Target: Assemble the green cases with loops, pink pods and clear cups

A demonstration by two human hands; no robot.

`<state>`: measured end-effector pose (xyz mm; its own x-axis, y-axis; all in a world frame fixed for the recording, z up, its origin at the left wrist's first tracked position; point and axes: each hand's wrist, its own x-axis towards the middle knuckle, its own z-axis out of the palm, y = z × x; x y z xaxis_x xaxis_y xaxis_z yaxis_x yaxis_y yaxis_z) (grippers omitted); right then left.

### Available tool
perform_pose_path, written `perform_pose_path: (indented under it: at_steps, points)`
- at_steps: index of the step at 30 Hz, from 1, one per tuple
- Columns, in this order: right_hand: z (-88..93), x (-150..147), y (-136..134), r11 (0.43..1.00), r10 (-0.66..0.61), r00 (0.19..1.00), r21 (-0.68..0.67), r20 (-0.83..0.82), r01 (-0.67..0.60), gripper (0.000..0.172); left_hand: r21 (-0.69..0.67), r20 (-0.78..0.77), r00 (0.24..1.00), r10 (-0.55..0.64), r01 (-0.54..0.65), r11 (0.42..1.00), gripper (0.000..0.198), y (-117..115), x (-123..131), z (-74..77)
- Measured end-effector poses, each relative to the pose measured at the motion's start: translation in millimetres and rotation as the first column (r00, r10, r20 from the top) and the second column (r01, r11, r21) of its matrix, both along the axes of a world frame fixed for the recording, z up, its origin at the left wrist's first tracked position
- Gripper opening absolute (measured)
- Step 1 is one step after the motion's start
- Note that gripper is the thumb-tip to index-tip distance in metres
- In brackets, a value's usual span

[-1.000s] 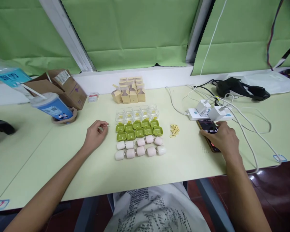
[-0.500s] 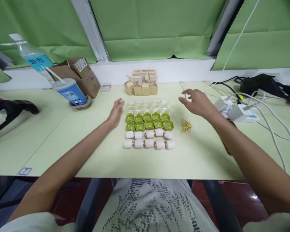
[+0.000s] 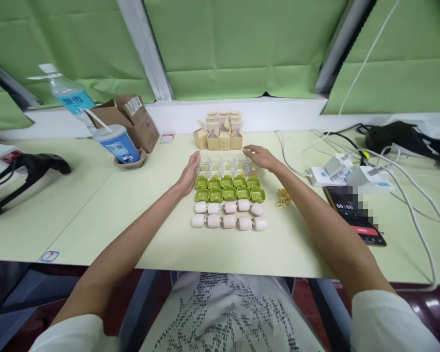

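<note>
My left hand (image 3: 189, 175) rests on edge at the left end of the rows, fingers stretched out, against or close beside the clear plastic cups (image 3: 227, 166) with yellow marks. Over the right end of those cups is my right hand (image 3: 261, 157), fingers extended and holding nothing visible; it hides part of the last cups. Nearer to me stand two rows of small green square cups (image 3: 229, 194). In front of these lie two rows of pale pink and white barrel-shaped pieces (image 3: 229, 221). A small heap of yellowish loops (image 3: 283, 197) lies beside my right forearm.
Small open cardboard boxes (image 3: 225, 141) stand by the wall. At left are a blue cup (image 3: 119, 144), a water bottle (image 3: 71, 98), a brown carton (image 3: 144, 127) and a black object (image 3: 33, 168). A phone (image 3: 352, 215), power strip (image 3: 320, 176) and white cables lie at right.
My right hand has moved left and inward, from beside the rows to over the right end of the clear cups. My left hand has come closer to their left end. The view has shifted slightly.
</note>
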<state>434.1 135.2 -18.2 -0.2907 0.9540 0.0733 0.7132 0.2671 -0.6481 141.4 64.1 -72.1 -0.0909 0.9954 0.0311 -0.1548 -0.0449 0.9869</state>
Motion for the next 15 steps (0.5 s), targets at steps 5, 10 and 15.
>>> perform_pose_path:
  at_steps: [5, 10, 15]
  points:
    - [12.6, -3, -12, 0.998, 0.07, 0.996, 0.005, 0.062, -0.07, 0.058, 0.004, 0.049, 0.999, 0.011, -0.011, 1.0, 0.064, -3, 1, 1.4]
    - [33.0, 7, -17, 0.999, 0.011, 0.994, 0.048, 0.112, -0.017, 0.055, 0.006, 0.065, 0.998, -0.021, 0.021, 1.0, 0.073, -2, -3, -1.6]
    - [45.4, 7, -17, 0.998, -0.022, 0.98, 0.064, 0.196, 0.01, 0.048, 0.024, 0.047, 0.995, -0.084, 0.083, 0.996, 0.08, 2, -6, -8.2]
